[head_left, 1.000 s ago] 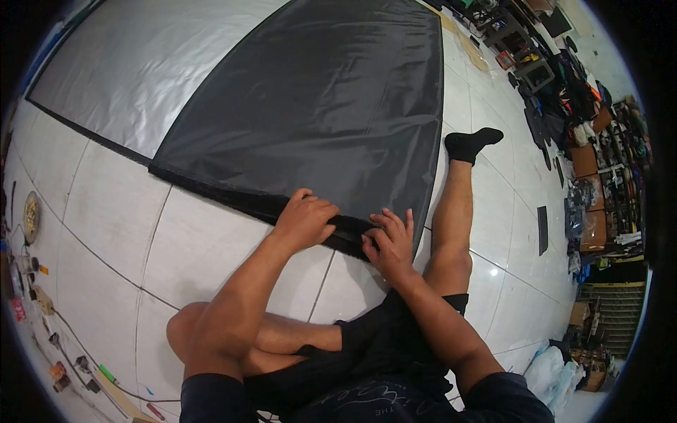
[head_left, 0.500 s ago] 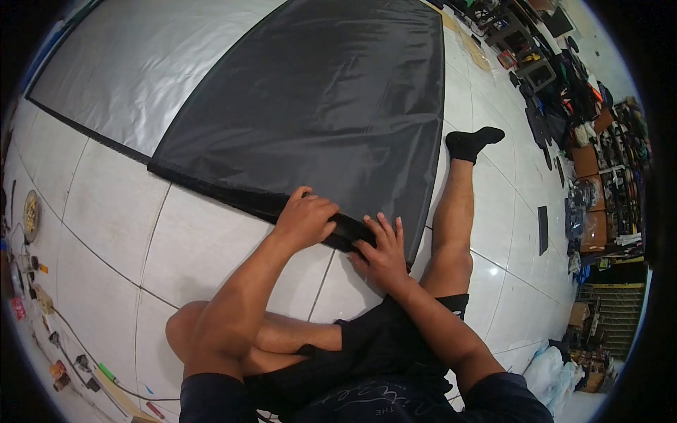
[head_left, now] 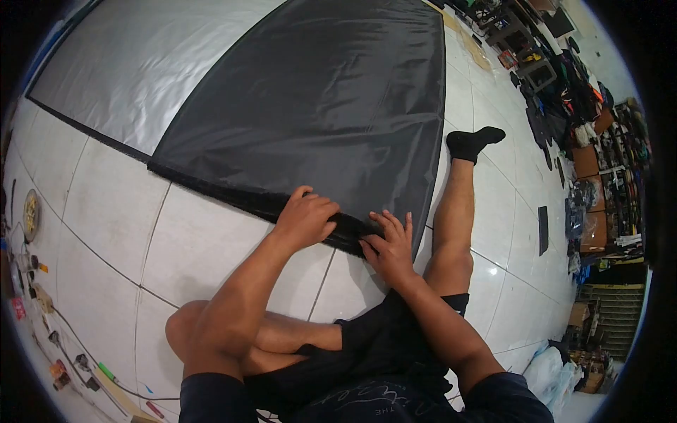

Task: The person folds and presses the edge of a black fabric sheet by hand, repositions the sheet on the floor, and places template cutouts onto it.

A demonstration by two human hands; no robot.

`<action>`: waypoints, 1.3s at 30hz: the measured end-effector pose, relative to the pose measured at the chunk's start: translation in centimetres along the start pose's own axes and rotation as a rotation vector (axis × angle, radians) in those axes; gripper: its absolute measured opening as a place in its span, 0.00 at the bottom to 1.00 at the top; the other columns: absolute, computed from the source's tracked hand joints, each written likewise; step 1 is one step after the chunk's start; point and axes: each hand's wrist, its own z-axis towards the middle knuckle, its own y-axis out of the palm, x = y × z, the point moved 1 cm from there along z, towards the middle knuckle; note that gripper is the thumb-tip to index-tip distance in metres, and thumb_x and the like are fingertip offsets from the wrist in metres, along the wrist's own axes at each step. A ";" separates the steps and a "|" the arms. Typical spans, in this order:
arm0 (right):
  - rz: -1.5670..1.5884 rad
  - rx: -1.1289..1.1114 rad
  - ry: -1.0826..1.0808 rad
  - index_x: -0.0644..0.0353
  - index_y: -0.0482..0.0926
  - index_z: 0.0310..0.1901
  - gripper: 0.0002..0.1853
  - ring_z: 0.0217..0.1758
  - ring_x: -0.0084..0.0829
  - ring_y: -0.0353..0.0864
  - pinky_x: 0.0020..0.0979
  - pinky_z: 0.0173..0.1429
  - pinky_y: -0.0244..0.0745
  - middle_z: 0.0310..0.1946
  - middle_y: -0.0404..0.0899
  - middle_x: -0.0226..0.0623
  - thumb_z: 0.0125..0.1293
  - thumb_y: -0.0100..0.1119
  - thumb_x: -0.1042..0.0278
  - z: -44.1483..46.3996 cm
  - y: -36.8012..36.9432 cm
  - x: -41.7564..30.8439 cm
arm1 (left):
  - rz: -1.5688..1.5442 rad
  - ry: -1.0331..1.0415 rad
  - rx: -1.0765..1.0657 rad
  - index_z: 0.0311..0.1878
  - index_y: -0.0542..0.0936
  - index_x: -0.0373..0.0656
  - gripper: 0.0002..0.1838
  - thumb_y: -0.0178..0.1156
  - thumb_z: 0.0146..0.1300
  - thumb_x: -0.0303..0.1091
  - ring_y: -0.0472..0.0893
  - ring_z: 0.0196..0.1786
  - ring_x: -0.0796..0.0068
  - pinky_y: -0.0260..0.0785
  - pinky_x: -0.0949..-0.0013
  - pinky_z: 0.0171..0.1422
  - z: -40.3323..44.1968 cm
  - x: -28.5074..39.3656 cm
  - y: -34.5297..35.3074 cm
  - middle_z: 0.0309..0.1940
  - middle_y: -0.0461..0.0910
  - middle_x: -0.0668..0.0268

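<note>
Left hand [head_left: 303, 220] and right hand [head_left: 392, 252] pinch the black strip [head_left: 247, 201], its long axis running far left to near right.

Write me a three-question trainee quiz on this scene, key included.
1. True or false: the left hand lies flat on the floor.
2. Which sheet shows left of the dark sheet in this view? A red; B silver; C yellow.
3. Fill in: the foot of the outstretched leg wears a black ____.

Key:
1. False; it is on the black edge.
2. B, the silver sheet.
3. Sock.
</note>
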 end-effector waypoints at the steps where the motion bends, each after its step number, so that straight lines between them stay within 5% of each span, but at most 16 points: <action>1: -0.021 -0.003 -0.014 0.53 0.89 0.36 0.07 0.77 0.47 0.68 0.72 0.81 0.42 0.63 0.79 0.39 0.58 0.77 0.64 0.0 0.0 0.2 | 0.006 -0.014 -0.015 0.46 0.87 0.44 0.12 0.71 0.58 0.33 0.85 0.49 0.63 0.63 0.53 0.74 0.1 0.1 0.0 0.39 0.87 0.63; 39: 0.080 -0.010 0.116 0.50 0.92 0.35 0.07 0.73 0.43 0.72 0.71 0.81 0.41 0.59 0.83 0.30 0.59 0.77 0.60 1.3 -0.3 1.0 | -0.009 0.012 -0.009 0.47 0.87 0.44 0.14 0.71 0.58 0.35 0.85 0.51 0.62 0.63 0.53 0.73 0.1 -0.1 -0.1 0.40 0.88 0.62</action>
